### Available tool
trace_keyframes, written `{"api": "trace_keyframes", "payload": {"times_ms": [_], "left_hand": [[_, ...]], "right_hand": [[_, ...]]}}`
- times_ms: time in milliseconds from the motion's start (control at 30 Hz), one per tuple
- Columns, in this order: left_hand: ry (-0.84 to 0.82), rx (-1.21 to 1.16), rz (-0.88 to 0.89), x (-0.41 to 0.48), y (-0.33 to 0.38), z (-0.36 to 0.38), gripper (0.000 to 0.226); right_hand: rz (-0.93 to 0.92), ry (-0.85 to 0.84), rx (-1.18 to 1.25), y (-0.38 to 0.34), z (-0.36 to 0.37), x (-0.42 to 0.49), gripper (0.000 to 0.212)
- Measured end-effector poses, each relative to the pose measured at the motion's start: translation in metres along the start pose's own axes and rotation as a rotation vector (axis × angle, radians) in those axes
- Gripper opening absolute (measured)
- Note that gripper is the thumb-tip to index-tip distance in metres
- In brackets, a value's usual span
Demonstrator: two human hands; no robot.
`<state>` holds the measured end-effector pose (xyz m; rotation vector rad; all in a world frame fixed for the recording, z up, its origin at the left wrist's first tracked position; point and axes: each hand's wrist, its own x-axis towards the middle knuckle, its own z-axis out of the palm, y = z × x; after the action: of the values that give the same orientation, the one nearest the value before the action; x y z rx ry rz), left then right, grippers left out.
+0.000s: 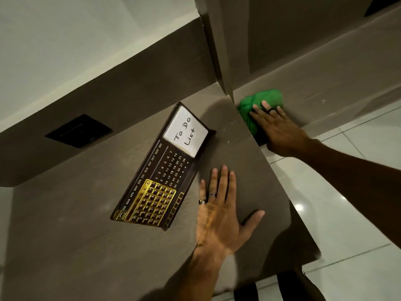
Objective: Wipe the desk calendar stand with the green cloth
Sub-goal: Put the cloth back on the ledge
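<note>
The desk calendar stand (161, 168) is dark brown with gold month and date markers and a white "To Do List" note; it stands on the grey-brown desk (76, 246). My left hand (219, 211) hovers flat and open just right of the calendar, fingers spread, not touching it. The green cloth (258, 105) lies bunched on a lower ledge beyond the desk's right edge. My right hand (275, 127) rests on top of the cloth, fingers laid over it; a firm grip is not visible.
A black wall socket (79, 131) sits in the dark panel behind the desk. A vertical partition (219, 51) rises at the desk's far corner. Glossy white floor tiles (347, 203) lie to the right, below the desk edge.
</note>
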<state>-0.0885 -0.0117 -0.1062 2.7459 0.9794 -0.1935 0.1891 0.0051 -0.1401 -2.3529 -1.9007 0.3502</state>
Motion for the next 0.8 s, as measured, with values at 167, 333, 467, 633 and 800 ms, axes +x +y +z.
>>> {"api": "trace_keyframes", "payload": {"times_ms": [167, 333, 467, 633, 800], "left_hand": [[0.037, -0.038, 0.002, -0.004, -0.002, -0.004, 0.094], [0.308, -0.009, -0.097, -0.026, -0.019, -0.029, 0.088], [0.441, 0.106, -0.202, -0.045, -0.047, -0.059, 0.108], [0.399, 0.254, -0.209, -0.061, -0.073, -0.077, 0.113], [0.313, 0.244, -0.305, -0.071, -0.110, -0.086, 0.120]], "right_hand": [[0.028, 0.144, 0.258, -0.002, -0.031, -0.005, 0.082], [-0.009, 0.218, 0.499, -0.042, -0.054, -0.008, 0.079], [-0.143, 0.145, 0.528, -0.092, -0.055, 0.002, 0.091], [-0.162, 0.099, 0.615, -0.127, -0.050, 0.013, 0.095], [-0.049, 0.170, 0.574, -0.137, -0.045, 0.004, 0.075]]}}
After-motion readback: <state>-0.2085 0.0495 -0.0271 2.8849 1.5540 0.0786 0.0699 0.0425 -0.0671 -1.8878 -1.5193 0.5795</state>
